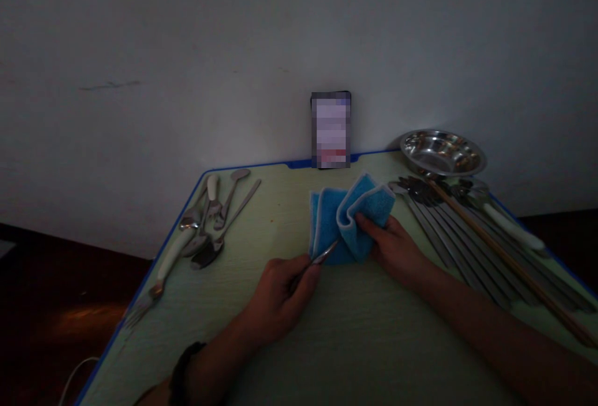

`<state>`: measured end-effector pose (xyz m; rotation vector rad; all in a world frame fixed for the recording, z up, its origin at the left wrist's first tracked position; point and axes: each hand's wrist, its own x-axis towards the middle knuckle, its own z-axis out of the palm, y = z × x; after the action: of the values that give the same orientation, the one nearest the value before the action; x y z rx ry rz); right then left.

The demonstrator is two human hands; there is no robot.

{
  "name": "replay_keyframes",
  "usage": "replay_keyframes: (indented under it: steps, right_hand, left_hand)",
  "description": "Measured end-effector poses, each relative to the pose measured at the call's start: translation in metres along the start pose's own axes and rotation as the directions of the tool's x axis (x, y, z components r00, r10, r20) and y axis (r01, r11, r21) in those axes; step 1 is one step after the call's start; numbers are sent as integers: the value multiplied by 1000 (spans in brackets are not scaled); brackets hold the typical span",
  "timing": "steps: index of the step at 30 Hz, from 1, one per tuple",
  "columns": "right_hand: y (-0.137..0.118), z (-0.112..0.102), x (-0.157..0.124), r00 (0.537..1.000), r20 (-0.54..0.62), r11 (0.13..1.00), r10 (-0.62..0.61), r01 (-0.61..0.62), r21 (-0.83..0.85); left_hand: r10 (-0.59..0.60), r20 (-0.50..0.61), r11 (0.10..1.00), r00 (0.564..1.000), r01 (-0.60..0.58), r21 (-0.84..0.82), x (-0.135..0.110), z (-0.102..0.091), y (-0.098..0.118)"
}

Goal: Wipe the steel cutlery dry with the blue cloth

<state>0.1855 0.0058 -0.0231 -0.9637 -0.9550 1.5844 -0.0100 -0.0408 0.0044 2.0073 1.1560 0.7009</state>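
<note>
My left hand (280, 297) is closed around the handle of a metal utensil (326, 253), whose other end goes into a folded blue cloth (348, 216). My right hand (395, 247) grips that cloth from the right, fingers pinched over its folds. The part of the utensil inside the cloth is hidden. Both hands rest just above a pale green table (327, 344).
A pile of spoons and forks (210, 225) lies at the table's left edge. A long row of metal cutlery (467, 238) with a wooden stick lies on the right. A steel bowl (441, 152) sits at the back right, and a phone (331, 130) leans on the wall.
</note>
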Motion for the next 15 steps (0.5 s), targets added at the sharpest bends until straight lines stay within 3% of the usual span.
replay_keyframes:
  steps: [6, 15]
  right_hand:
    - [4, -3, 1, 998, -53, 996, -23, 19, -91]
    - [4, -4, 0, 997, -76, 995, 16, -23, -99]
  left_hand:
    - [-20, 8, 1000, 1000, 19, 15, -1, 0, 1]
    - [-22, 11, 1000, 1000, 22, -11, 1, 1, 2]
